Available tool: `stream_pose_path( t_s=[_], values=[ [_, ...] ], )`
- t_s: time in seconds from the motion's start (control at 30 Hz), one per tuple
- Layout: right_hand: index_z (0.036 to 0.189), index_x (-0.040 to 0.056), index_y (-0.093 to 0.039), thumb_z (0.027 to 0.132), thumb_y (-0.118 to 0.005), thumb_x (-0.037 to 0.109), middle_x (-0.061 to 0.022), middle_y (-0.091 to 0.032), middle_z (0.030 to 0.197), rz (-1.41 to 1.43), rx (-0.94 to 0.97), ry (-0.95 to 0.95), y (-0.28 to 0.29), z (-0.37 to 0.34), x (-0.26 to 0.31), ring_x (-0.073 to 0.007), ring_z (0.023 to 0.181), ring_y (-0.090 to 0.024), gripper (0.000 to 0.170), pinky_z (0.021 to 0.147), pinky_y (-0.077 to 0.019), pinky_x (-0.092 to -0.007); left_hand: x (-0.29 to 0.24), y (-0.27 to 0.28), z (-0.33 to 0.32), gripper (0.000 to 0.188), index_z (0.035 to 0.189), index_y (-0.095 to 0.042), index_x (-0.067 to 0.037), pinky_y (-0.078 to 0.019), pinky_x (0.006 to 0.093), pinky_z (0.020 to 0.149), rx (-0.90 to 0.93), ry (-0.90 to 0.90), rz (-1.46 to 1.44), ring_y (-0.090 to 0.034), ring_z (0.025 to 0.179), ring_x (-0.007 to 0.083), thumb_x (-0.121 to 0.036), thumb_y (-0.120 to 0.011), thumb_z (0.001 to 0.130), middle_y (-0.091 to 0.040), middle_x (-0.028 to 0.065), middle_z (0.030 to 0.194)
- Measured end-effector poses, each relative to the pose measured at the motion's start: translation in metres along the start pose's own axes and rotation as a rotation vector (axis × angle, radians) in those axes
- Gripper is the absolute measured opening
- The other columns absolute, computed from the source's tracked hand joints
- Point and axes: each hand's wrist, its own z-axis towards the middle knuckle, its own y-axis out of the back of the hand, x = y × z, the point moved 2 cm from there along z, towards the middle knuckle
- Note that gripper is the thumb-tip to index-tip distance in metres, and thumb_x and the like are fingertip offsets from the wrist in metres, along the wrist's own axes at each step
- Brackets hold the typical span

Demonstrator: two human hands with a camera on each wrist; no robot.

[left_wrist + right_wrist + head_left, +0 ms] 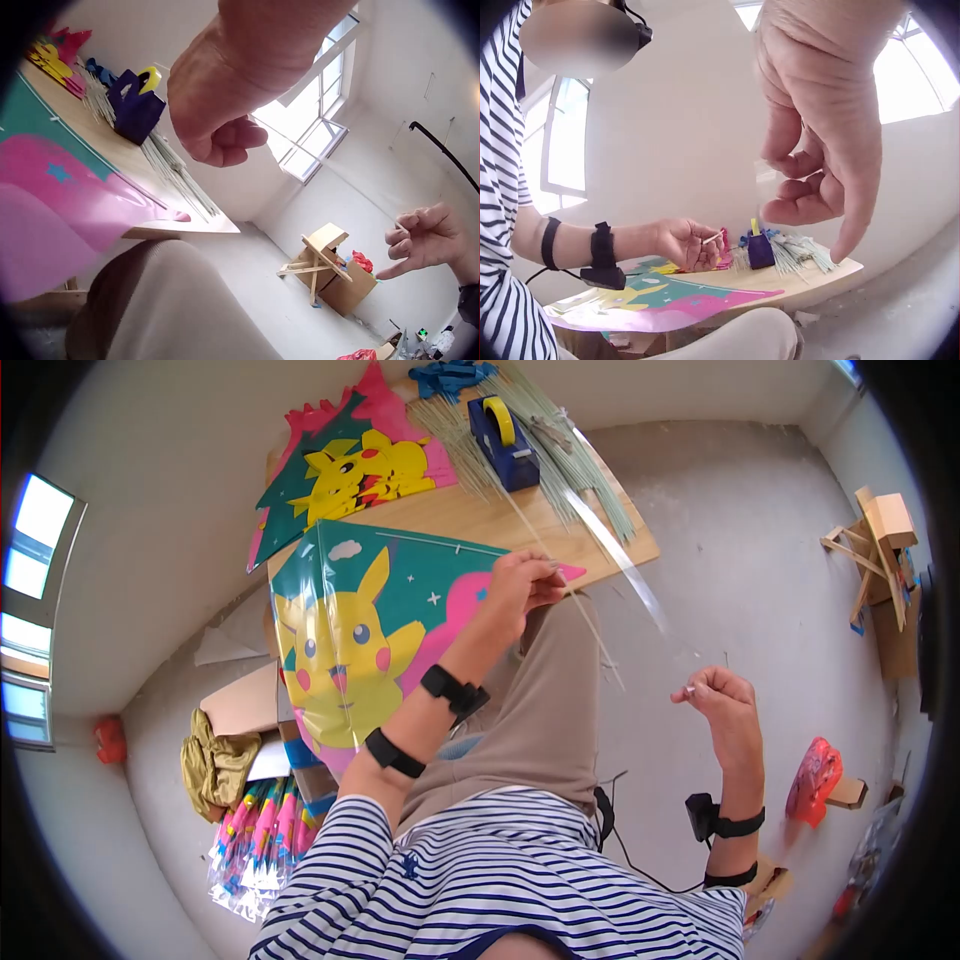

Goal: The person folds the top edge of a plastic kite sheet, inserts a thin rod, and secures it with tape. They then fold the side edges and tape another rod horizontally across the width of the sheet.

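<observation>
My left hand (528, 588) (691, 244) pinches a thin pale stick (597, 630) (712, 238) over the pink corner of a kite sheet (430, 585) (71, 176) printed with a yellow character. My right hand (728, 705) (431, 238) (821, 142) is raised apart on the right, thumb and fingers pinching the end of a narrow clear strip (352, 184). A shiny length of strip (625, 565) stretches from over the table toward that hand; where it starts cannot be told. In the left wrist view the left hand (232, 82) hides what it grips.
On the wooden table (460, 520) are a blue tape dispenser (518, 465) with a yellow ring, many pale sticks (590, 470), a second kite sheet (350, 475) and blue material (450, 377). Packed kites (262, 830) lie on the floor at left; a wooden stand (870, 560) is at right.
</observation>
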Motion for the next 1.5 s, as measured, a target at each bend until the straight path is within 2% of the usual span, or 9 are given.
stream_pose_path(
  t_s=[0.07,0.37,0.67,0.87,0.97,1.07,1.17,1.3,1.5],
  values=[
    [0.083,0.0025,-0.062,0.089,-0.060,0.010,-0.0029,-0.060,0.076,0.003,-0.007,0.010,0.001,0.002,-0.015,-0.0172,0.082,-0.065,0.009,0.088,-0.0471,-0.0331,0.005,-0.015,-0.003,0.005,0.091,-0.061,-0.003,-0.0572,0.0291,0.069,-0.003,0.010,0.020,-0.067,0.070,0.0173,-0.007,-0.060,0.089,-0.069,0.0098,0.081],
    [0.085,-0.0006,-0.061,0.088,-0.063,0.006,-0.0043,-0.061,0.075,0.113,0.067,-0.036,-0.003,0.004,-0.042,-0.0151,0.068,-0.061,0.007,0.069,-0.0493,-0.0294,0.006,-0.022,0.001,0.006,0.090,-0.063,-0.002,-0.0573,0.0291,0.067,0.039,-0.003,0.085,-0.066,0.067,0.0159,-0.008,-0.061,0.089,-0.069,0.0093,0.078],
    [0.094,-0.0043,-0.064,0.086,-0.067,0.001,-0.0061,-0.063,0.077,0.212,0.008,-0.065,-0.007,-0.002,-0.054,-0.0155,0.067,-0.063,0.011,0.066,-0.0522,-0.0287,0.015,-0.018,0.021,0.007,0.092,-0.064,-0.002,-0.0568,0.0321,0.071,0.052,0.040,0.067,-0.066,0.069,0.0175,-0.007,-0.059,0.089,-0.069,0.0099,0.083],
    [0.103,-0.0064,-0.062,0.086,-0.066,-0.001,-0.0058,-0.063,0.077,0.179,0.032,-0.051,-0.010,0.000,-0.058,-0.0151,0.064,-0.064,0.019,0.063,-0.0524,-0.0278,0.020,-0.021,0.023,0.006,0.090,-0.063,-0.002,-0.0569,0.0321,0.068,0.061,0.052,0.098,-0.065,0.067,0.0170,-0.007,-0.059,0.090,-0.069,0.0102,0.082],
    [0.105,-0.0071,-0.061,0.086,-0.065,-0.001,-0.0056,-0.063,0.076,0.144,0.027,-0.065,-0.010,0.002,-0.059,-0.0148,0.065,-0.064,0.020,0.064,-0.0526,-0.0281,0.022,-0.021,0.023,0.007,0.091,-0.063,-0.002,-0.0567,0.0344,0.072,0.061,0.059,0.115,-0.066,0.071,0.0181,-0.007,-0.058,0.091,-0.068,0.0098,0.081],
    [0.104,-0.0074,-0.061,0.086,-0.065,-0.002,-0.0056,-0.063,0.076,0.141,0.021,-0.087,-0.012,0.001,-0.057,-0.0147,0.065,-0.064,0.019,0.064,-0.0521,-0.0275,0.022,-0.025,0.018,0.005,0.091,-0.062,-0.002,-0.0569,0.0334,0.071,0.034,0.065,0.125,-0.066,0.071,0.0177,-0.006,-0.058,0.091,-0.068,0.0099,0.082],
    [0.103,-0.0075,-0.061,0.085,-0.064,-0.002,-0.0056,-0.064,0.076,0.153,0.049,-0.088,-0.012,0.002,-0.061,-0.0149,0.065,-0.064,0.019,0.065,-0.0517,-0.0271,0.020,-0.031,0.014,0.008,0.089,-0.065,-0.001,-0.0566,0.0296,0.065,0.015,0.055,0.112,-0.064,0.066,0.0159,-0.007,-0.060,0.089,-0.067,0.0086,0.077],
    [0.103,-0.0073,-0.061,0.084,-0.064,-0.001,-0.0056,-0.064,0.075,0.156,0.048,-0.102,-0.013,0.002,-0.061,-0.0150,0.065,-0.064,0.020,0.066,-0.0515,-0.0276,0.019,-0.028,0.016,0.005,0.092,-0.061,-0.002,-0.0569,0.0317,0.070,0.011,0.077,0.154,-0.066,0.071,0.0179,-0.006,-0.058,0.091,-0.068,0.0100,0.082],
    [0.103,-0.0073,-0.061,0.083,-0.064,-0.001,-0.0061,-0.064,0.075,0.147,0.053,-0.125,-0.014,0.003,-0.064,-0.0154,0.064,-0.064,0.020,0.067,-0.0516,-0.0286,0.017,-0.029,0.018,0.006,0.087,-0.064,-0.002,-0.0551,0.0293,0.067,0.007,0.065,0.141,-0.064,0.069,0.0154,-0.007,-0.061,0.088,-0.067,0.0072,0.078]
  ],
)
